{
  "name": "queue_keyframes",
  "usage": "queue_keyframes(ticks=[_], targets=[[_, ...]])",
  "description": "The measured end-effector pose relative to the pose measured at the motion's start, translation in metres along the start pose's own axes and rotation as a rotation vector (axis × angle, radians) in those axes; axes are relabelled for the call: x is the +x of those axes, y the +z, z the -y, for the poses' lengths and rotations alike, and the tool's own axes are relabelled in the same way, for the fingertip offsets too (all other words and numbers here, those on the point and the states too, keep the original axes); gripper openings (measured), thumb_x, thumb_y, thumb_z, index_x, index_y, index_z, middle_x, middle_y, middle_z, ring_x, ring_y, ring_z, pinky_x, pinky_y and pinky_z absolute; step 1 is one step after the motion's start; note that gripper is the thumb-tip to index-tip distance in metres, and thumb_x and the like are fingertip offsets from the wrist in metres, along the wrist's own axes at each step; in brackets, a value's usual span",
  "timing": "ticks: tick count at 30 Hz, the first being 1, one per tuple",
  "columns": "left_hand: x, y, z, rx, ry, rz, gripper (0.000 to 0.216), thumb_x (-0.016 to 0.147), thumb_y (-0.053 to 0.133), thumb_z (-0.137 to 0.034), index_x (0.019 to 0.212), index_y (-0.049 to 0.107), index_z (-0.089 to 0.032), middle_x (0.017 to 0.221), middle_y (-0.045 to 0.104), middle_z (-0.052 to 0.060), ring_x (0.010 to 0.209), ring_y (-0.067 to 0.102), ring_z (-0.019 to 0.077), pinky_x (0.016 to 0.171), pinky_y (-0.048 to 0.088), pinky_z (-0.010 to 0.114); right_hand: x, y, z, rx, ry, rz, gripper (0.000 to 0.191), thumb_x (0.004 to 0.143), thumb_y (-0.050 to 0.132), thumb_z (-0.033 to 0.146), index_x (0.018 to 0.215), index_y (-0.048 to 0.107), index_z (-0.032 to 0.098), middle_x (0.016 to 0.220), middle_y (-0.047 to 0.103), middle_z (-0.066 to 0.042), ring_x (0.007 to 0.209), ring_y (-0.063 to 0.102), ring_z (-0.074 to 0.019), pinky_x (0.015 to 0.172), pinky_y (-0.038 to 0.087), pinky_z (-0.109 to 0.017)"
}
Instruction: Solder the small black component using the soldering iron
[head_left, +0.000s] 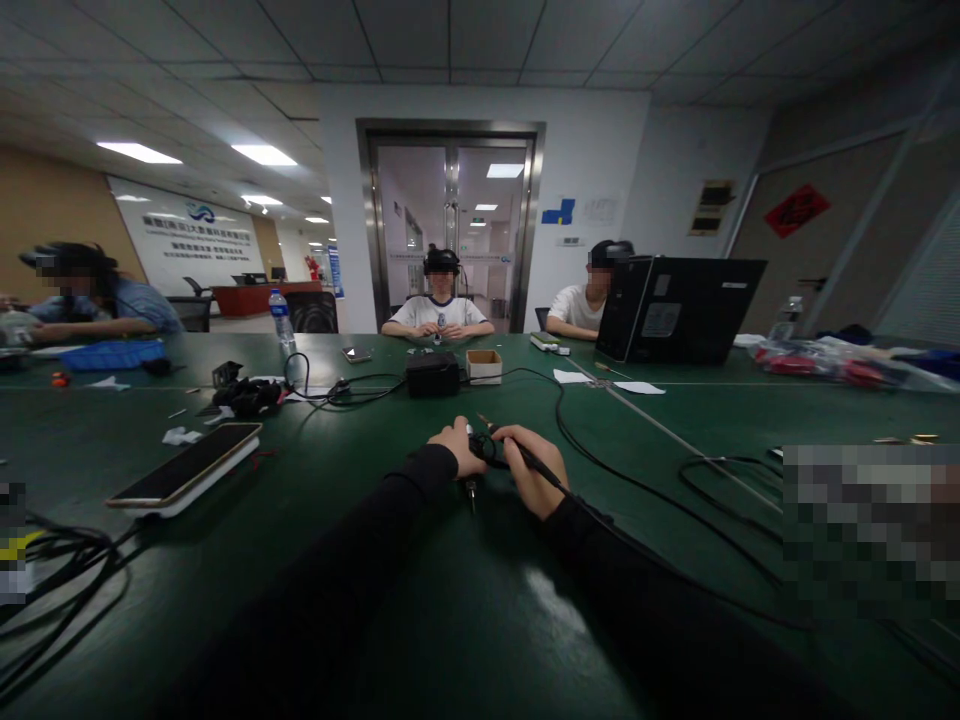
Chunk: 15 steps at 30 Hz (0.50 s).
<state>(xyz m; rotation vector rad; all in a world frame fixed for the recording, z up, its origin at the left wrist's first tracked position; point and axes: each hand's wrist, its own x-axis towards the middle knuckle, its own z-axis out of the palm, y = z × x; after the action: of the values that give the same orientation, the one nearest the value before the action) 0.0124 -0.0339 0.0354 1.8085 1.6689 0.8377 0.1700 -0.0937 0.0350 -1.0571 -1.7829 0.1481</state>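
Note:
My right hand [537,472] is closed around a soldering iron [531,459], held like a pen with its thin tip pointing away to the upper left. The iron's black cord runs back along my right forearm. My left hand [458,447] is closed on a small dark part [487,447] with thin black loops, just left of the iron. A narrow metal piece with a pointed end [472,493] sticks out toward me below my left fingers. Whether the iron's tip touches the part I cannot tell.
On the green table [360,600] lie a phone on a white block [191,465], black cables [67,570], a black box [433,374] and a small open carton [484,367]. A computer case [675,310] stands at right. Several people sit around the table.

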Motion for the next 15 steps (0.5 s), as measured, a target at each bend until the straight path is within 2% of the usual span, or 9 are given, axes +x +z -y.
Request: queue_keyframes(ticks=[2, 5, 7, 10, 15], targets=[[-0.004, -0.002, 0.000, 0.016, 0.027, 0.010, 0.072, 0.036, 0.081, -0.022, 0.103, 0.055, -0.017, 0.096, 0.065, 0.016, 0.057, 0.062, 0.0184, 0.045, 0.044, 0.022, 0.000, 0.000, -0.001, -0.008, -0.003, 0.001, 0.023, 0.086, 0.043, 0.022, 0.086, 0.066, 0.023, 0.089, 0.070, -0.001, 0.082, 0.064, -0.0165, 0.074, 0.046, -0.025], [-0.010, -0.019, 0.011, -0.013, 0.008, 0.059, 0.070, 0.037, 0.079, -0.019, 0.102, 0.053, -0.021, 0.088, 0.066, 0.009, 0.046, 0.056, 0.0133, 0.043, 0.042, 0.021, 0.000, -0.001, -0.001, -0.017, -0.009, 0.001, 0.024, 0.086, 0.043, 0.024, 0.087, 0.066, 0.023, 0.090, 0.070, -0.001, 0.082, 0.064, -0.0168, 0.074, 0.046, -0.025], [-0.019, -0.037, 0.024, 0.025, -0.010, 0.083, 0.072, 0.040, 0.078, -0.022, 0.107, 0.052, -0.021, 0.087, 0.066, 0.008, 0.043, 0.054, 0.0124, 0.040, 0.040, 0.021, -0.001, -0.001, -0.001, -0.018, -0.009, 0.003, 0.024, 0.087, 0.043, 0.024, 0.087, 0.066, 0.022, 0.091, 0.070, -0.002, 0.082, 0.064, -0.0168, 0.074, 0.046, -0.025], [-0.042, -0.069, 0.047, 0.131, -0.016, 0.074, 0.075, 0.045, 0.074, -0.026, 0.116, 0.049, -0.021, 0.092, 0.065, 0.009, 0.047, 0.057, 0.0151, 0.038, 0.039, 0.021, -0.001, -0.001, 0.000, -0.015, 0.000, 0.017, 0.023, 0.087, 0.042, 0.024, 0.088, 0.066, 0.022, 0.089, 0.069, -0.001, 0.080, 0.064, -0.0163, 0.074, 0.046, -0.025], [-0.091, -0.124, 0.079, 0.239, -0.063, 0.060, 0.077, 0.053, 0.065, -0.031, 0.126, 0.043, -0.021, 0.099, 0.064, 0.009, 0.062, 0.062, 0.0189, 0.049, 0.046, 0.024, -0.002, 0.003, 0.000, -0.009, -0.014, 0.043, 0.023, 0.088, 0.043, 0.023, 0.088, 0.066, 0.023, 0.089, 0.069, -0.001, 0.082, 0.063, -0.0167, 0.075, 0.045, -0.025]])
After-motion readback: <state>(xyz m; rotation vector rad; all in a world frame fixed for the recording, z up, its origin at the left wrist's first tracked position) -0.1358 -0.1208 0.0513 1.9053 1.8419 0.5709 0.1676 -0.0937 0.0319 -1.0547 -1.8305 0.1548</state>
